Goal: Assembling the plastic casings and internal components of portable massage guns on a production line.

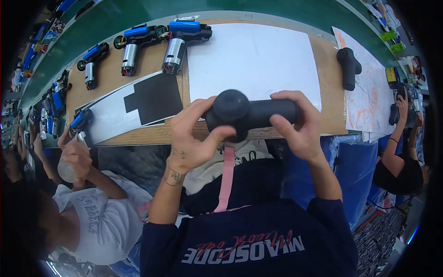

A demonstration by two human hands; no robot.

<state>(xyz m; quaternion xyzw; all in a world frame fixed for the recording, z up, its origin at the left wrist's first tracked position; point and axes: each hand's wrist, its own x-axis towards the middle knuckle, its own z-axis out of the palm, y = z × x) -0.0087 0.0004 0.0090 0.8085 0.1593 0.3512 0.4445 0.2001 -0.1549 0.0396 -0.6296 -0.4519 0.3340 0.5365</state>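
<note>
Just in front of the white paper sheet [254,57] on the wooden board [332,111], the person holds a black T-shaped massage-gun housing [249,113] in the air over the board's near edge. The left hand [191,138] grips the rounded head end, thumb underneath and fingers curled over the top; the right hand [297,122] wraps the handle end, fingers closed round it. Judging by this grip, the housing is being turned over for checking or fitting, and the next move would call for a steady two-handed hold while it rotates. Left of the white sheet lie three blue-and-silver motor assemblies [177,41] and a black cross-shaped cutout [154,97]; right of it rests a second black housing [348,67] on a scribbled sheet [369,101]. Co-workers sit on either side
</note>
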